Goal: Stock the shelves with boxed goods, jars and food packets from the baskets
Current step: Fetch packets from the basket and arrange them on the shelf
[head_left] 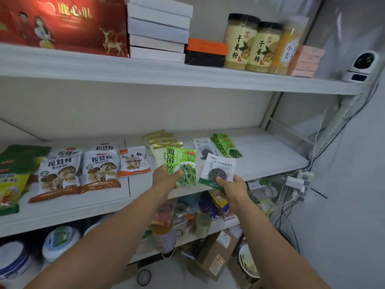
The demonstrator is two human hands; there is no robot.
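Left hand (164, 178) fingers pinching green seaweed packet (181, 166); right hand (232, 187) fingers pinching white seaweed packet (218, 171), both above middle shelf (260, 155).

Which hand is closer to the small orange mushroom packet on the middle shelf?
Left. The left hand, gripping a green packet, sits just right of the orange mushroom packet; the right hand is farther right, holding a white packet.

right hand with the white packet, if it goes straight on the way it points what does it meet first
The right hand would probably meet the white packet lying flat on the shelf, beside the green pile; depth is unclear.
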